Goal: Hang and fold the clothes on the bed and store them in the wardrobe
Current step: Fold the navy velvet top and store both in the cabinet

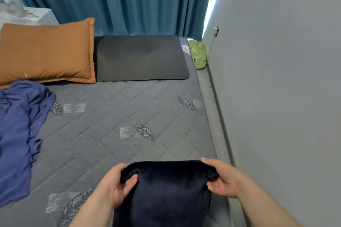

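The left hand (118,184) and right hand (221,178) hold a dark navy garment (166,190) over the near edge of the bed (120,108). Each hand's thumb and curled fingers clamp one top corner. Farther up the bed lie a crumpled blue garment (16,134), an orange pillow (46,51) and a dark grey pillow (142,59).

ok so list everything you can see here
dark navy plush garment: 1, navy, front, between both hands
crumpled blue-violet garment: 1, blue-violet, mattress left side
orange rectangular pillow: 1, orange, bedhead left
flat dark grey pillow: 1, dark grey, beside orange pillow
grey quilted leaf-print mattress: 1, grey, centre
teal pleated curtain: 1, teal, behind bed
crumpled green cloth: 1, green, far right corner
left hand: 1, grips navy garment's left corner
right hand: 1, grips navy garment's right corner
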The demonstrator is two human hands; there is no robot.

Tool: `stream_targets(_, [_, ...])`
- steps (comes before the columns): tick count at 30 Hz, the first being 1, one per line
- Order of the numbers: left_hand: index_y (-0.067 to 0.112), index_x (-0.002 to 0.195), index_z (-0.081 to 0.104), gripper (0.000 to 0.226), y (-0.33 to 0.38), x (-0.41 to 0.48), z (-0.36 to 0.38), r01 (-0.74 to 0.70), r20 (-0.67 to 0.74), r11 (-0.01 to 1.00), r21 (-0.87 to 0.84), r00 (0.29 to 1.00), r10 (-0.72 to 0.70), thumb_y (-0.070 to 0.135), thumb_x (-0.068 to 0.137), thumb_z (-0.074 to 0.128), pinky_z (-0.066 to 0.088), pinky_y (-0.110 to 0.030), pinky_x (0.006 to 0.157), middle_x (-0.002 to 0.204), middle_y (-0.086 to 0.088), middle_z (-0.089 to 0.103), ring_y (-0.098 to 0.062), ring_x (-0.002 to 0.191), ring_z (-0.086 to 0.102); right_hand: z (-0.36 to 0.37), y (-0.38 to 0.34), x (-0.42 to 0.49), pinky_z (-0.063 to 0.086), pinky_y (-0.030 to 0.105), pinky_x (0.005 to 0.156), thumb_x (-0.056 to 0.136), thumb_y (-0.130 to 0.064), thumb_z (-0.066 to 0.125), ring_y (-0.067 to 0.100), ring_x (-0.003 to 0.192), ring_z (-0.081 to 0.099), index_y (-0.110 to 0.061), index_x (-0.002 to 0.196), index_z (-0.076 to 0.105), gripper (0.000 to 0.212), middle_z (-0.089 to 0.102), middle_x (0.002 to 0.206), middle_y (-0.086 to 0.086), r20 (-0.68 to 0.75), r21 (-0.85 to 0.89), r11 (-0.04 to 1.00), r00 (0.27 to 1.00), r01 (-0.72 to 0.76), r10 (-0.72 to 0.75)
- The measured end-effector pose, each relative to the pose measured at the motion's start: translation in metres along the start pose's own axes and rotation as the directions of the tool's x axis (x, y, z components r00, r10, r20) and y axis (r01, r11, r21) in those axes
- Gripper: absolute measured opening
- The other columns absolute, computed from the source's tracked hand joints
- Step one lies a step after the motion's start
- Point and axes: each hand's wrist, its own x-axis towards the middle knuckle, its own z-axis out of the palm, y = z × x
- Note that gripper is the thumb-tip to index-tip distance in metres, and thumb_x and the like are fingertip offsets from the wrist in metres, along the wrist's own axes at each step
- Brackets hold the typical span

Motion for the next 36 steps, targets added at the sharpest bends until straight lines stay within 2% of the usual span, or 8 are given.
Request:
stream_targets(11, [0.012,0.08,0.057,0.019,0.042,0.191,0.057,-0.066,-0.032,0.848,0.526,0.995,0.097,0.021,0.093,0.046,0.045,-0.017,0.042,0.062,-0.007,0.057,-0.018,0.047,0.052,0.041,-0.056,0.186,0.052,0.024,0.043,0.089,-0.037,0.062,0.018,0.059,0.055,-0.019,0.097,0.063,0.02,0.063,0.09,0.007,-0.185,0.13,0.968,0.964,0.215,-0.189])
stream_targets(17, [0.012,0.103,0.054,0.02,0.043,0.265,0.077,-0.259,0.01,0.69,0.676,0.939,0.343,0.027,0.096,0.045,0.048,-0.026,0.054,0.075,-0.013,0.055,-0.023,0.056,0.053,0.058,-0.057,0.23,0.057,0.033,0.066,0.096,-0.023,0.055,0.018,0.073,0.056,-0.009,0.108,0.057,0.018,0.056,0.085,0.006,-0.188,-0.016,0.902,0.885,0.431,-0.426])
stream_targets(19, [0.014,0.103,0.055,0.018,0.039,0.276,0.079,-0.276,0.023,0.547,0.79,0.905,0.424,0.024,0.087,0.053,0.053,-0.031,0.061,0.083,-0.012,0.062,-0.027,0.065,0.061,0.065,-0.037,0.232,0.055,0.041,0.083,0.092,-0.022,0.057,0.023,0.085,0.058,-0.006,0.118,0.058,0.03,0.06,0.094,0.006,-0.199,-0.541,0.664,0.689,0.515,-0.697])
stream_targets(21, [0.02,0.102,0.055,0.024,0.041,0.278,0.077,-0.182,0.057,0.192,0.964,0.852,0.521,0.027,0.079,0.053,0.05,-0.032,0.073,0.101,-0.009,0.064,-0.031,0.092,0.064,0.071,-0.003,0.227,0.047,0.044,0.1,0.088,-0.035,0.058,0.027,0.114,0.055,-0.012,0.132,0.055,0.05,0.056,0.125,0.007,0.173,-0.913,-0.029,0.321,0.407,-0.931])
stream_targets(24, [0.027,0.119,0.055,0.046,0.047,0.276,0.085,-0.191,0.326,-0.275,0.942,0.714,0.62,0.028,0.073,0.054,0.043,-0.037,0.092,0.118,-0.007,0.052,-0.03,0.114,0.051,0.075,0.039,0.224,0.035,0.046,0.113,0.085,-0.053,0.051,0.026,0.137,0.043,-0.02,0.14,0.05,0.064,0.047,0.147,0.007,0.822,-0.564,-0.696,0.225,0.444,-0.523])
stream_targets(27, [0.027,0.13,0.055,0.054,0.057,0.279,0.108,-0.504,0.686,-0.465,0.727,0.556,0.469,0.046,0.079,0.056,0.037,-0.032,0.104,0.129,0.003,0.053,-0.022,0.126,0.046,0.069,0.045,0.242,0.029,0.045,0.116,0.084,-0.064,0.044,0.022,0.144,0.033,-0.023,0.147,0.041,0.075,0.039,0.153,0.006,0.903,-0.398,-0.843,0.316,0.363,-0.29])
stream_targets(33, [0.027,0.119,0.06,0.064,0.052,0.295,0.163,-0.559,0.558,-0.274,0.783,0.825,-0.089,0.056,0.065,0.081,0.051,-0.028,0.086,0.115,0.006,0.067,-0.014,0.099,0.066,0.076,0.07,0.288,0.011,0.044,0.123,0.098,-0.051,0.002,0.022,0.147,0.026,-0.026,0.152,0.031,0.066,0.032,0.157,0.002,0.951,-0.118,-0.921,0.31,0.37,0.002])
stream_targets(36, [0.026,0.116,0.06,0.068,0.05,0.302,0.165,-0.559,0.535,-0.271,0.784,0.829,-0.162,0.051,0.058,0.087,0.053,-0.03,0.079,0.104,0.008,0.069,-0.012,0.089,0.066,0.08,0.081,0.304,0.01,0.045,0.122,0.091,-0.062,0.037,0.024,0.15,0.016,-0.024,0.152,0.029,0.072,0.027,0.159,0.006,0.982,-0.105,-0.822,0.19,0.559,0.003])
